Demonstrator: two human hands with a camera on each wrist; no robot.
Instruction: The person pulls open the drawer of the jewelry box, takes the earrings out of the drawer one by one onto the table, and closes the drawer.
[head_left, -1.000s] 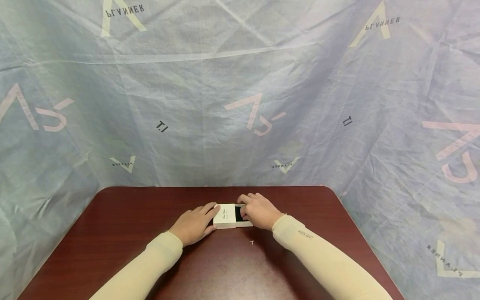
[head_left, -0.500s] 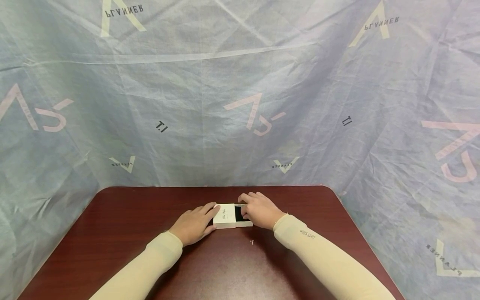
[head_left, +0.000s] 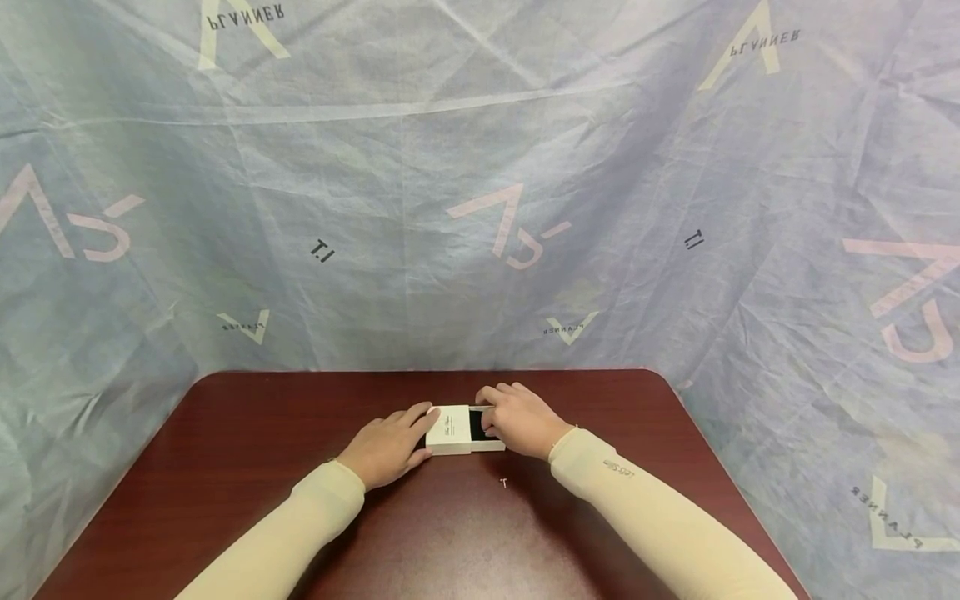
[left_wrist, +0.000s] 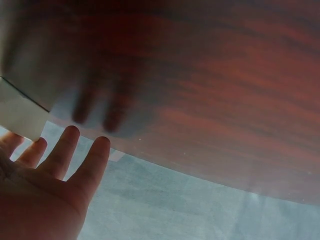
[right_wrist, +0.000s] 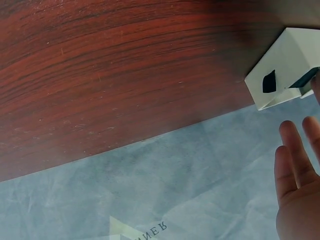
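A small white drawer box (head_left: 448, 432) with dark script on its sleeve lies on the table. Its inner tray (head_left: 488, 446), lined in black, is partly slid out to the right. My left hand (head_left: 384, 450) holds the left end of the sleeve, thumb at the near side and fingers over the top and far corner. Over the tray is my right hand (head_left: 519, 422), with thumb and forefinger dipping inside; I cannot tell whether they pinch anything. In the right wrist view, a black patch marks the tray's end (right_wrist: 280, 75), and the other fingers (right_wrist: 295, 160) stand free of it.
A tiny pale T-shaped piece (head_left: 503, 482) lies on the dark red wooden table (head_left: 262, 467), nearer than the box. Grey printed cloth (head_left: 405, 250) hangs behind the table and along both sides.
The right wrist has shifted very slightly to the right, its fingers still in the tray. The left hand, the box and the tiny piece keep their places.
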